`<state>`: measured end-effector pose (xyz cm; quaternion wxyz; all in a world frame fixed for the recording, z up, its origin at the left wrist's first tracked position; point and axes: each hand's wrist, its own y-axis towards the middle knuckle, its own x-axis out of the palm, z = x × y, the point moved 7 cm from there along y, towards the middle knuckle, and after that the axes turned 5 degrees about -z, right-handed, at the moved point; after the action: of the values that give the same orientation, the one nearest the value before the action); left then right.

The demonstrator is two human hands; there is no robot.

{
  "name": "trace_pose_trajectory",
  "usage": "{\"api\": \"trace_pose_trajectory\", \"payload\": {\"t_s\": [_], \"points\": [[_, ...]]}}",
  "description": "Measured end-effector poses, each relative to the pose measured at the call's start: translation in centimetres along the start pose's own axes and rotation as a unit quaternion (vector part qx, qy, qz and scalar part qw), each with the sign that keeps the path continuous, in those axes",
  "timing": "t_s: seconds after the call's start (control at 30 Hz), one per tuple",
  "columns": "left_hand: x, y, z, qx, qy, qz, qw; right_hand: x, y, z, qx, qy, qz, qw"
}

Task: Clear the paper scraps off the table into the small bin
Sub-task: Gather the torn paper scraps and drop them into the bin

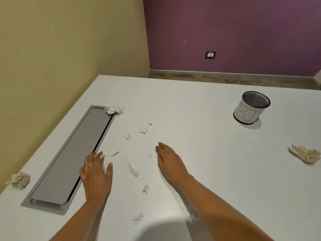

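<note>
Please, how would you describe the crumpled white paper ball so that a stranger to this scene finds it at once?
Find the long grey hatch set into the table on the left. At its far end, overlapping the right corner, lies the ball. It is white, unlike the beige wads, and bulkier than the flat scraps nearby.

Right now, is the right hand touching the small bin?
Apart. The head view shows a wide stretch of bare table between the right hand and the small bin.
</note>
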<state>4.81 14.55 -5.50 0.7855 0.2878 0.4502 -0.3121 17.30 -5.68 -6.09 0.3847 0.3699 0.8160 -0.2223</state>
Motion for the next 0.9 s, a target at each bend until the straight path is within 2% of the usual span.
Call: {"api": "trace_pose_trajectory", "payload": {"t_s": [0.17, 0.37, 0.63, 0.73, 0.9], "points": [[1.2, 0.1, -1.3, -0.033, 0.054, -0.027, 0.998, 3.9, 0.2, -4.0, 0.013, -0.025, -0.089, 0.996], [1.9, 0.2, -1.4, -0.043, 0.082, -0.044, 0.995, 6.4, 1.5, -5.9, 0.037, -0.027, -0.107, 0.993], [2.4, 0.1, -1.6, -0.045, 0.093, -0.050, 0.993, 8.7, 3.8, -10.6, -0.082, -0.026, -0.172, 0.981], [2.4, 0.1, -1.7, -0.044, 0.097, -0.057, 0.993, 8.9, 4.0, -11.0, -0.136, -0.078, -0.223, 0.962], [2.4, 0.1, -1.5, -0.049, 0.100, -0.069, 0.991, 7.4, 2.5, -9.0, -0.175, -0.144, -0.306, 0.925]]}}
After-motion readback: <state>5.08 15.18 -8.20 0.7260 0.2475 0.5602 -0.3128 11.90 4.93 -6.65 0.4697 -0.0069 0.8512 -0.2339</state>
